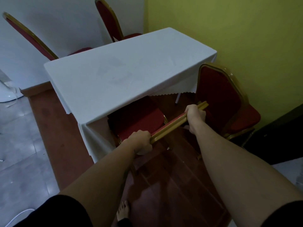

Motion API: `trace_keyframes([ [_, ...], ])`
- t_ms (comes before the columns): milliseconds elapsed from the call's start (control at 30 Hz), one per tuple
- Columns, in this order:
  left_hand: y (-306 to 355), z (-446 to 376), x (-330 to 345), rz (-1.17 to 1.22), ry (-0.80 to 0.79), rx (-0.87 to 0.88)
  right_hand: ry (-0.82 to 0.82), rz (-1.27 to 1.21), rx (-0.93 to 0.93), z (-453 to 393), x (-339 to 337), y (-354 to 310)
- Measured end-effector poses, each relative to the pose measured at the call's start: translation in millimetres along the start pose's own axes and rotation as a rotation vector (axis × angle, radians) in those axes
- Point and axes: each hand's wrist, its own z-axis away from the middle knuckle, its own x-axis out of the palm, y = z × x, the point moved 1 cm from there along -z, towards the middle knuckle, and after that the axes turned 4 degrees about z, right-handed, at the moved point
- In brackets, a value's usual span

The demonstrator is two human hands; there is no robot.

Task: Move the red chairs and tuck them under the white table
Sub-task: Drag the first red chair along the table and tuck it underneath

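A red chair with a gold frame (139, 122) stands at the near side of the white table (118, 76), its seat partly under the cloth's edge. My left hand (141, 142) grips the left end of the chair's gold top rail. My right hand (195, 117) grips the same rail further right. A second red chair (219, 99) stands at the table's right end, facing away from the table toward the yellow wall. Two more red chairs (31, 36) (109, 20) sit tucked along the table's far side.
A yellow wall (237, 30) closes the right side, a white wall the back. The table stands on a red-brown floor strip (49, 122) beside grey tiles. A white object (8, 94) and a cable lie at the left. My bare foot (123, 210) shows below.
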Motion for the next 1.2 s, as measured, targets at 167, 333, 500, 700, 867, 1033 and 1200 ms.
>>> trace_keyframes([
  [167,-13.1,-15.8,-19.6,0.028,-0.008,-0.010,0.000,-0.026,-0.008,-13.2,24.5,-10.6],
  [333,-28.2,-35.5,-35.1,0.068,-0.015,-0.014,0.000,-0.006,-0.027,-27.5,47.0,-20.4],
  [500,-29.1,-42.7,-39.0,0.042,-0.116,-0.006,-0.020,0.064,0.010,-30.0,47.6,-19.8],
  [700,-5.2,-53.2,-85.6,0.029,-0.234,0.092,-0.116,0.073,-0.008,-29.3,20.8,-32.3],
  [867,64.4,-62.6,-134.5,0.034,-0.086,0.312,0.009,0.324,-0.160,-46.4,-47.8,-61.6],
  [1033,143.0,-84.5,-154.0,-0.049,0.045,0.466,0.147,0.628,-0.332,-71.7,-125.6,-102.6],
  [1200,218.5,-124.8,-144.6,-0.120,0.163,0.495,0.083,0.776,-0.369,-111.1,-184.6,-123.7],
])
